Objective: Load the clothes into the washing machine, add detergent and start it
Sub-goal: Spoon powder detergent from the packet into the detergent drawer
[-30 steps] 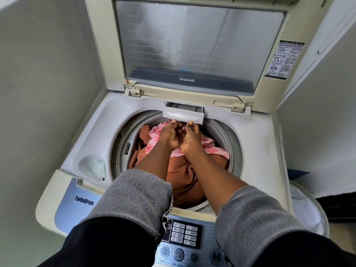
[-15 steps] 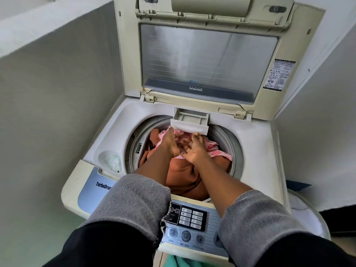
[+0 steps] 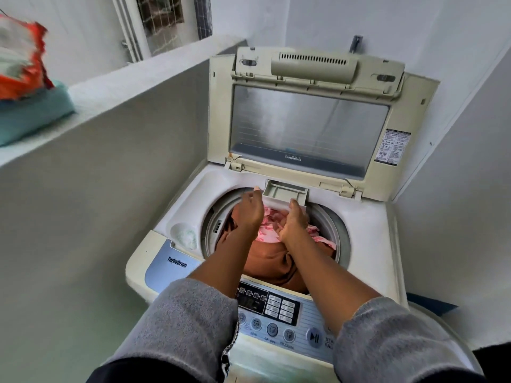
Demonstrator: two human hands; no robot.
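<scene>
Drawer (image 3: 284, 192), likely light, rigid plastic best taken by its front lip, juts over soft clothes (image 3: 272, 258); left hand (image 3: 250, 210) beside it, right hand (image 3: 293, 223) at the lip, both loose-fingered.

"TurboDrum" is printed in dark letters on the blue front panel (image 3: 161, 275) of the washing machine (image 3: 367, 244). On the control panel (image 3: 305, 313), "AIR DRY" and "PROGRAM" can be made out under two round buttons. A play/pause sign is borne by the start button (image 3: 314, 338), with the cut-off letters "STA" and "PAU" beside it. The brand line on the lid (image 3: 221, 111) is too blurred to be read, and the print on its sticker (image 3: 392, 146) is too small.
</scene>
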